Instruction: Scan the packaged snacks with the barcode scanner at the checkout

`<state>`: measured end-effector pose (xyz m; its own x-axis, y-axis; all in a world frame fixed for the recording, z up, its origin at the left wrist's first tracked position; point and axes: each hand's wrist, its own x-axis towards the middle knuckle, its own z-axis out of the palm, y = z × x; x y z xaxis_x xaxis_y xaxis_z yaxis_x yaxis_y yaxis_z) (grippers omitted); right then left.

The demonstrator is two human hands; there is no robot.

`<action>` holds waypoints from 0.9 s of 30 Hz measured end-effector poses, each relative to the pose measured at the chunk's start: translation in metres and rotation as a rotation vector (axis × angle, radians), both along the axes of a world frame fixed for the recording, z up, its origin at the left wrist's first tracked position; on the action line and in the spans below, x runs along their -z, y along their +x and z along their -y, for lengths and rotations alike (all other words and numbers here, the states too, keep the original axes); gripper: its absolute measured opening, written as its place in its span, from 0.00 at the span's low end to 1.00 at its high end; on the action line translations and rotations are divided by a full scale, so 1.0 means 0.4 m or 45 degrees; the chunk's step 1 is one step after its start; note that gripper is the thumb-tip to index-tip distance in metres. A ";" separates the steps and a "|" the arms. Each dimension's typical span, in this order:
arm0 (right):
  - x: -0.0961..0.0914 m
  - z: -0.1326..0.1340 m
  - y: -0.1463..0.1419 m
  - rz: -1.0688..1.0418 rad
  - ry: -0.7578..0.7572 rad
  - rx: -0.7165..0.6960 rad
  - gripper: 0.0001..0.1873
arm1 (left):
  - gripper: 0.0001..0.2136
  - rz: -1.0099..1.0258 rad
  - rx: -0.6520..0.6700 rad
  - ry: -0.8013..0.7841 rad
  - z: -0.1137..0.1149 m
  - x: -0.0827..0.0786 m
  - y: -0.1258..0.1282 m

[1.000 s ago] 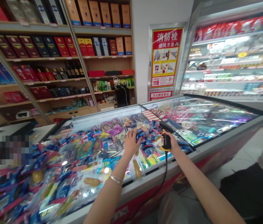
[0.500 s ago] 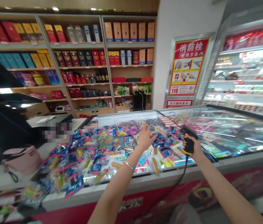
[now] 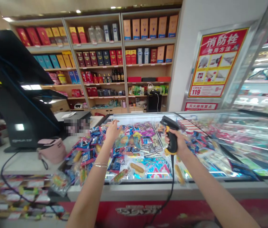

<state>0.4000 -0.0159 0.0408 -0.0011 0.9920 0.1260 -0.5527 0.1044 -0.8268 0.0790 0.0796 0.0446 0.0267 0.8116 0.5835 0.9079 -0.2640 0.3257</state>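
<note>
A black and yellow handheld barcode scanner [image 3: 172,141] is gripped in my right hand [image 3: 180,143], its head pointing to the left and its cable hanging down the front of the freezer. My left hand [image 3: 112,131] is held over the left part of the chest freezer [image 3: 134,186] with its fingers apart and nothing visible in it. Wrapped snacks in blue and clear packets [image 3: 86,155] lie heaped below and beside that hand. Under the scanner are flat blue and pink packets [image 3: 157,164] and a sausage-like snack in clear wrap [image 3: 179,173].
On the counter at the left stand a black checkout terminal [image 3: 27,104] and a pink pouch [image 3: 51,150]. Shelves of boxed bottles [image 3: 100,58] line the back wall. A red and yellow fire hydrant sign [image 3: 217,63] hangs by a refrigerated display [image 3: 267,76].
The view has turned left, bringing more of the terminal into sight. My left hand has moved left over the packets, and my right hand has carried the scanner left toward the freezer's middle.
</note>
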 end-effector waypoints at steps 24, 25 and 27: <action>0.137 -0.059 -0.296 0.329 -0.254 -0.418 0.14 | 0.18 -0.551 -0.343 -0.412 -0.035 0.182 -0.161; 0.136 -0.059 -0.296 0.337 -0.265 -0.408 0.14 | 0.18 -0.593 -0.379 -0.420 -0.031 0.180 -0.155; 0.138 -0.060 -0.294 0.361 -0.285 -0.395 0.14 | 0.19 -0.650 -0.441 -0.414 -0.025 0.179 -0.143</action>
